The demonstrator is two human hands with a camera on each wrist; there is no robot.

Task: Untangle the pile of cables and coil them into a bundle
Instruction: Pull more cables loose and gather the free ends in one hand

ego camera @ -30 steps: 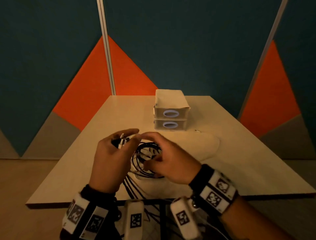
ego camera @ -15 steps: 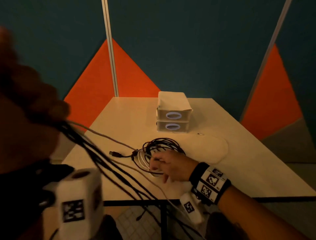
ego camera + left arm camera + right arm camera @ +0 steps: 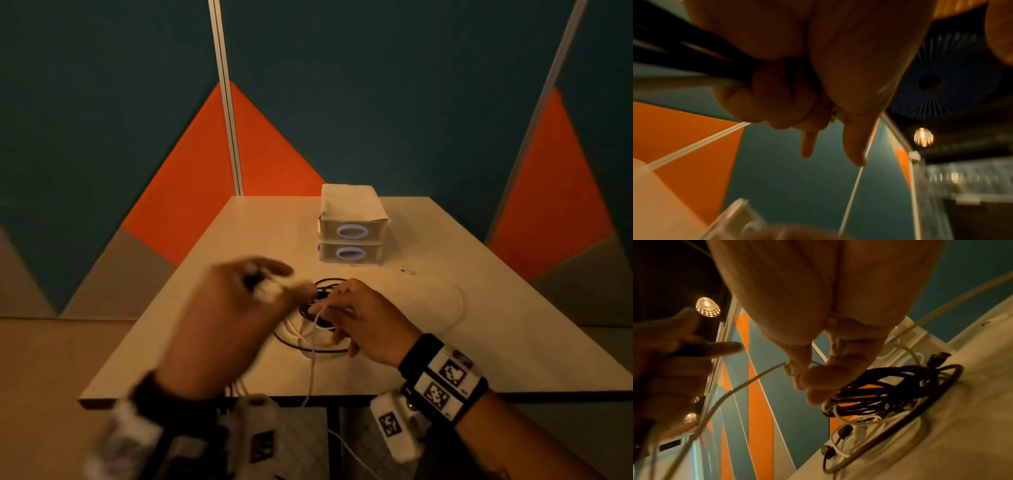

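Observation:
A loose coil of black and white cables (image 3: 310, 346) lies near the table's front edge. My right hand (image 3: 329, 305) rests on top of the coil with its fingers curled into the strands. In the right wrist view its fingertips (image 3: 797, 369) pinch a white cable (image 3: 731, 391) beside the coil (image 3: 890, 386). My left hand (image 3: 274, 282), blurred, hovers just left of the coil and grips a bunch of cable ends (image 3: 263, 289). The left wrist view shows its fingers (image 3: 777, 97) curled round dark and white strands (image 3: 694, 61). Strands trail over the front edge (image 3: 310, 383).
A stack of two small pale drawers (image 3: 352, 236) stands behind the coil at mid table. A pale round mat (image 3: 445, 308) lies right of my right hand. The table's front edge (image 3: 513, 392) is close below my wrists. Teal and orange wall panels stand behind.
Half a second ago my left hand was raised near the camera, pulling the strands taut. It has swung back down beside the coil. My right hand stayed on the coil.

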